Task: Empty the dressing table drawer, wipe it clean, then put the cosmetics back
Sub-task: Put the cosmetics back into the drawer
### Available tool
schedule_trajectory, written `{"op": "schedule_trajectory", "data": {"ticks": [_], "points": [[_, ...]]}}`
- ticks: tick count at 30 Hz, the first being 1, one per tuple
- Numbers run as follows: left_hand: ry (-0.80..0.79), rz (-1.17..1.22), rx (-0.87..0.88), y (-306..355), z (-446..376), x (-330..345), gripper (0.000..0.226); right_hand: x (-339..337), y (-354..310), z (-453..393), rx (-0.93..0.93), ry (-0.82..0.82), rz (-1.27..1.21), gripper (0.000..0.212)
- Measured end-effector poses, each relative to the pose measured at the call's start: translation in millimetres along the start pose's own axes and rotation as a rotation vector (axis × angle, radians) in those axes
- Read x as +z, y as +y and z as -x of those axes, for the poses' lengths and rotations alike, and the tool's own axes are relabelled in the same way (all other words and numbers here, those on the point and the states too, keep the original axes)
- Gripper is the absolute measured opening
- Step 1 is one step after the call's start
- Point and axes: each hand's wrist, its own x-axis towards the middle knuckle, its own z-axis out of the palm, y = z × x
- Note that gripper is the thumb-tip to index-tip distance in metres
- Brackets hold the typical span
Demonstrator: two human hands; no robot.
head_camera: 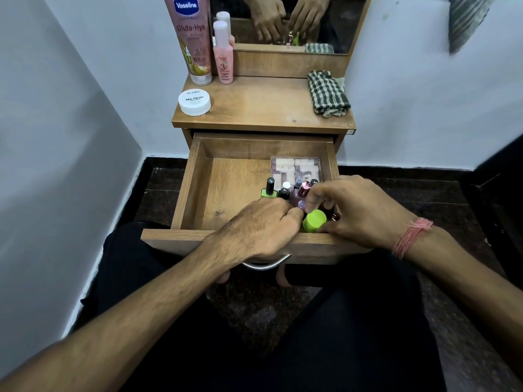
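**Green-capped bottle in hand, drawer half sorted**

Our left hand (261, 226) and right hand (355, 212) curl around a green-capped bottle (314, 220) among nail polishes (285, 189) at the drawer (186, 190)'s five o'clock. At twelve o'clock on the bench (263, 104) the cloth (328, 93) and lotions (195, 38) wait; emptying or refilling, we cannot tell.

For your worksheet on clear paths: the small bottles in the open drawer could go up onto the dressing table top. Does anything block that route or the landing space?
Nothing visible blocks it. The drawer is open above the small bottles, and the dressing table top shows bare wood in the middle, between the white nail polish remover tub and the checked cloth.
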Motion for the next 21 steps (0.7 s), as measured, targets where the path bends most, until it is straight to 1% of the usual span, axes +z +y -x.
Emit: {"op": "schedule_trajectory", "data": {"ticks": [4, 6, 7, 9, 11, 13, 14, 17, 19, 21], "points": [[-0.024, -0.001, -0.008, -0.6, -1.8, -7.0, 0.056, -5.2, -2.8, -3.5, 0.004, -0.035, 0.03, 0.033], [-0.036, 0.065, -0.005, -3.2, -3.5, -19.9, 0.05, -13.3, -0.6, -6.9, 0.009, -0.045, 0.012, 0.039], [-0.017, 0.117, 0.008, -4.6, -4.7, -29.1, 0.048, -18.1, 0.3, -10.4, 0.01, -0.033, -0.017, 0.042], [0.106, 0.247, 0.058, -6.1, -9.3, -51.9, 0.047, -28.2, -0.5, -21.9, -0.008, 0.034, -0.092, 0.048], [0.286, 0.395, 0.089, -7.4, -20.3, -75.6, 0.041, -35.8, -5.1, -42.6, -0.051, 0.145, -0.173, 0.054], [0.452, 0.553, 0.077, -9.2, -37.5, -99.0, 0.036, -40.8, -12.7, -70.1, -0.089, 0.26, -0.271, 0.055], [0.512, 0.605, 0.07, -9.8, -46.2, -110.8, 0.037, -42.7, -17.4, -85.5, -0.093, 0.305, -0.303, 0.056], [0.623, 0.636, 0.035, -16.1, -73.9, -142.7, 0.051, -47.9, -32.5, -137.2, -0.097, 0.415, -0.297, 0.064], [0.667, 0.653, -0.005, -21.9, -90.5, -159.1, 0.048, -53.3, -40.9, -171.5, -0.098, 0.464, -0.269, 0.07], [0.68, 0.676, -0.014, -27.8, -104.3, -170.2, 0.039, -60.4, -48.1, -204.6, -0.098, 0.482, -0.226, 0.074]]}}
